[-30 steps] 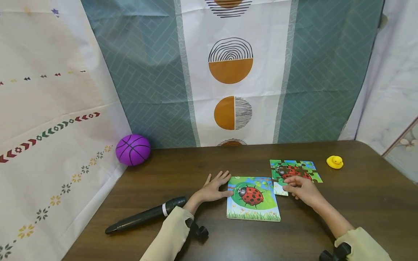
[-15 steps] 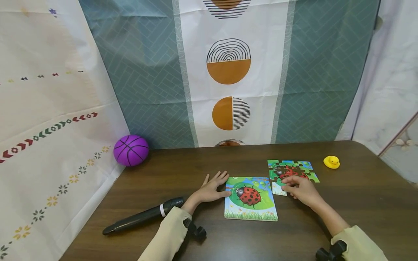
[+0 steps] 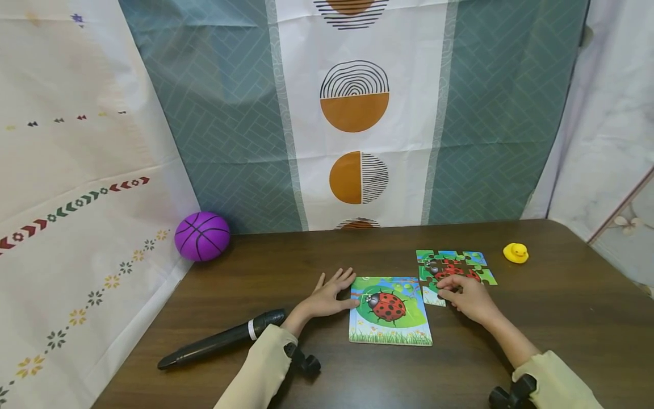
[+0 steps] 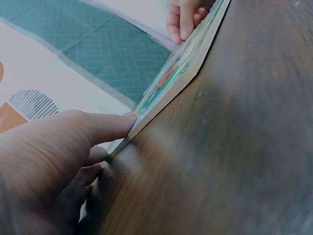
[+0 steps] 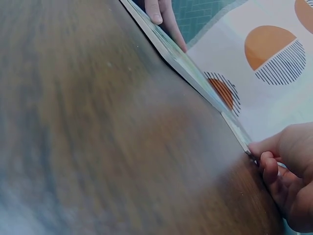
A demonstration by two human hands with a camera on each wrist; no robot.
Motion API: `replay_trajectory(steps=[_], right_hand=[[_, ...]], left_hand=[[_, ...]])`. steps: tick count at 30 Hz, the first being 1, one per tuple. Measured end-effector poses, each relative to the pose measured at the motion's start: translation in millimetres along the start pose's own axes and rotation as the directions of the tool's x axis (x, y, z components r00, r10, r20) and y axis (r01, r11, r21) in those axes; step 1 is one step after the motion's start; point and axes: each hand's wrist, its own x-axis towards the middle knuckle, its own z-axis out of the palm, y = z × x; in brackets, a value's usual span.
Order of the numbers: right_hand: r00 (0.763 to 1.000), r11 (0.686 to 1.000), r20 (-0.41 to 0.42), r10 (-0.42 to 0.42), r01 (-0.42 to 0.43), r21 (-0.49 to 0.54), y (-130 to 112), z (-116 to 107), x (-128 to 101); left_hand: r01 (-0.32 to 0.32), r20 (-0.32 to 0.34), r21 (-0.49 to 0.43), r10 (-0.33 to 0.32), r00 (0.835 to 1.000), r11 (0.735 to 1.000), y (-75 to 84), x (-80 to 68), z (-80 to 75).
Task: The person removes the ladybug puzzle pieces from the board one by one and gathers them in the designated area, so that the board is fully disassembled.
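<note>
A square picture board (image 3: pixel 390 332) with a red ladybug on it lies flat on the table. At its left edge my left hand (image 3: pixel 326 299) rests with spread fingers, the thumb touching the border; the left wrist view shows the thumb (image 4: pixel 115 126) on that edge. To the board's right is a partly assembled ladybug jigsaw puzzle (image 3: pixel 476 258). My right hand (image 3: pixel 471 298) pinches a pale jigsaw piece (image 3: pixel 432 296) at the puzzle's lower left corner, beside the board. That hand covers part of the puzzle's lower row.
A yellow rubber duck (image 3: pixel 516 253) sits right of the puzzle. On the left lie a thick black pen-shaped object (image 3: pixel 219 339) with a white band and a purple ball (image 3: pixel 202 236). Patterned cloth (image 3: pixel 245 125) hangs behind the brown table (image 3: pixel 286 258).
The whole scene shifts slightly left as the head view turns. Both hands, the board and the jigsaw piece keep nearly the same places relative to each other.
</note>
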Motion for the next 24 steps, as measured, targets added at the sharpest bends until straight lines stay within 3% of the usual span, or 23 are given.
replay_trajectory(steps=[15, 24], right_hand=[[0.999, 1.000, -0.033, -0.014, 0.014, -0.008, 0, 2, 2], [0.996, 0.998, -0.056, -0.063, 0.063, 0.008, -17, 8, -4]], left_hand=[[-0.012, 0.001, -0.001, 0.012, 1.000, 1.000, -1.2, 0.1, -1.4], [-0.012, -0.002, 0.007, 0.012, 1.000, 1.000, 0.8, -0.3, -1.1]])
